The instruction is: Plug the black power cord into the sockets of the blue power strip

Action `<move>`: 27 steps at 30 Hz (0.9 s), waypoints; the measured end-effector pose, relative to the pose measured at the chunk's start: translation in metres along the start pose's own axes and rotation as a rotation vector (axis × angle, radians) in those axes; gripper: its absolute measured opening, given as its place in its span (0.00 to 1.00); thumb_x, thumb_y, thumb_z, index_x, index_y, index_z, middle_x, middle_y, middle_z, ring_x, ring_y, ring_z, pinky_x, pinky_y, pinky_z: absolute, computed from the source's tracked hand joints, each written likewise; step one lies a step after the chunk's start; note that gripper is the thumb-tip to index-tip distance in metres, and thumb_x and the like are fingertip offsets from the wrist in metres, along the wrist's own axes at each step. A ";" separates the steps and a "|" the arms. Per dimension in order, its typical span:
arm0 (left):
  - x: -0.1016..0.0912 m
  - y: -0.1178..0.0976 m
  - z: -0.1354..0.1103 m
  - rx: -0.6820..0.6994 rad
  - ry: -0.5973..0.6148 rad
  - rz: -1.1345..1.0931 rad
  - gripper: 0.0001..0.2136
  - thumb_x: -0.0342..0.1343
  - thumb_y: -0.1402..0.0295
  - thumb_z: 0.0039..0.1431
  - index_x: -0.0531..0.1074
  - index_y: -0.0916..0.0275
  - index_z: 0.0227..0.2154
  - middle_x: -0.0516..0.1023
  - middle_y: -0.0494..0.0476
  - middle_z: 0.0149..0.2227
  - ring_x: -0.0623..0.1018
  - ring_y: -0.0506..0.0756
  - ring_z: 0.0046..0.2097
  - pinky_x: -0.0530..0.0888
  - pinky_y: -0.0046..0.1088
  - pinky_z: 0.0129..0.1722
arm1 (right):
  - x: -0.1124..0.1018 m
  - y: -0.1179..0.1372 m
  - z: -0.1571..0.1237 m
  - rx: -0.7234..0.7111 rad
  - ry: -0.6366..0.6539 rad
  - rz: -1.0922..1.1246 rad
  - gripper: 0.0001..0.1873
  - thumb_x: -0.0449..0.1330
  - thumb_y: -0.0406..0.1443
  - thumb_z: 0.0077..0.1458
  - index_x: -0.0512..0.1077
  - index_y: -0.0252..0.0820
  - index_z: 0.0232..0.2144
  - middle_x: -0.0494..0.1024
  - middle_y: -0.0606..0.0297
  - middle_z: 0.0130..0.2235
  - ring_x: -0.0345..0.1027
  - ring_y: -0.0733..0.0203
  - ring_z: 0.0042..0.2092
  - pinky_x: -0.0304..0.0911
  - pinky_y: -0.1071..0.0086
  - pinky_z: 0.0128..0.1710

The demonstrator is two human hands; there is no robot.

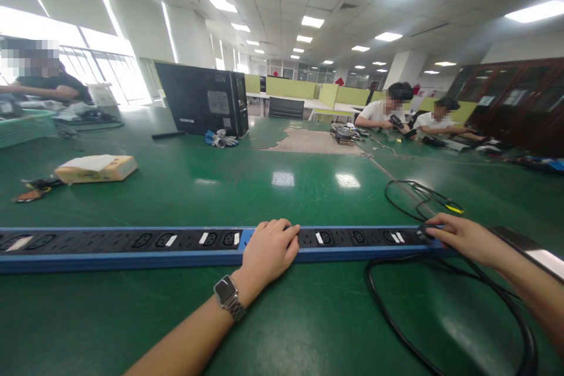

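A long blue power strip (pixel 189 259) with black sockets and several white stickers lies across the green table. My left hand (pixel 269 249), wearing a metal-band watch on its wrist, is wrapped over the strip near the middle of the view, fingers bent around its far edge. Toward the right end, my right hand (pixel 462 235) grips a black plug (pixel 423 234) against the socket face. Whether its pins are inside a socket is hidden. A thick black cable (pixel 374 288) curves over the table below the right hand.
Thin black cables (pixel 409 191) lie beyond the strip. A tissue pack (pixel 97 168) sits at left, a black computer case (pixel 200 100) and gloves (pixel 221 138) farther back. A dark flat device (pixel 513 241) is at right. Co-workers sit across the table and at far left.
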State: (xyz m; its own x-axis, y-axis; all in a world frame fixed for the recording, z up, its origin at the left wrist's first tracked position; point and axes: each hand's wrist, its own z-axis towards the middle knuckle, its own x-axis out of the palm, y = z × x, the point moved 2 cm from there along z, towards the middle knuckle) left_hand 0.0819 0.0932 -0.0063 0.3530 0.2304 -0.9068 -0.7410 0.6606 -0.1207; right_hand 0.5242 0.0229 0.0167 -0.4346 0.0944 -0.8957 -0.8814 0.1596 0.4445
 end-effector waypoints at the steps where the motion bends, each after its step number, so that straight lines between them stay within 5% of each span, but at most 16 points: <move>1: 0.000 0.000 0.000 0.000 0.001 0.002 0.14 0.45 0.67 0.63 0.73 0.57 0.46 0.76 0.55 0.41 0.73 0.56 0.42 0.66 0.35 0.42 | 0.001 -0.001 0.000 -0.017 -0.001 -0.029 0.22 0.54 0.53 0.51 0.72 0.44 0.38 0.78 0.65 0.28 0.71 0.57 0.30 0.62 0.67 0.31; 10: 0.001 0.000 0.000 -0.004 -0.007 0.003 0.14 0.45 0.67 0.63 0.73 0.58 0.46 0.76 0.55 0.42 0.73 0.56 0.42 0.66 0.35 0.43 | 0.002 0.011 0.010 -0.061 0.058 -0.246 0.18 0.51 0.51 0.53 0.71 0.46 0.35 0.74 0.67 0.23 0.68 0.60 0.26 0.58 0.68 0.28; 23: 0.000 0.000 -0.001 0.003 -0.030 -0.004 0.14 0.46 0.68 0.63 0.73 0.57 0.46 0.76 0.56 0.41 0.73 0.56 0.42 0.67 0.35 0.43 | 0.018 0.004 -0.002 -0.061 -0.075 -0.166 0.21 0.53 0.53 0.53 0.72 0.46 0.38 0.78 0.64 0.33 0.71 0.56 0.33 0.63 0.65 0.35; 27: -0.001 -0.001 -0.001 -0.005 -0.030 -0.008 0.13 0.46 0.68 0.63 0.74 0.57 0.45 0.76 0.55 0.41 0.73 0.56 0.41 0.67 0.35 0.42 | 0.012 0.011 -0.001 -0.066 -0.136 -0.235 0.21 0.53 0.54 0.52 0.74 0.48 0.36 0.78 0.66 0.29 0.72 0.56 0.31 0.62 0.66 0.33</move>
State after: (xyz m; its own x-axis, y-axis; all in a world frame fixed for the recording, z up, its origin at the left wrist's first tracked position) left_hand 0.0816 0.0917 -0.0052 0.3760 0.2462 -0.8933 -0.7410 0.6587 -0.1304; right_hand 0.5089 0.0245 0.0104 -0.1917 0.1941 -0.9621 -0.9673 0.1288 0.2187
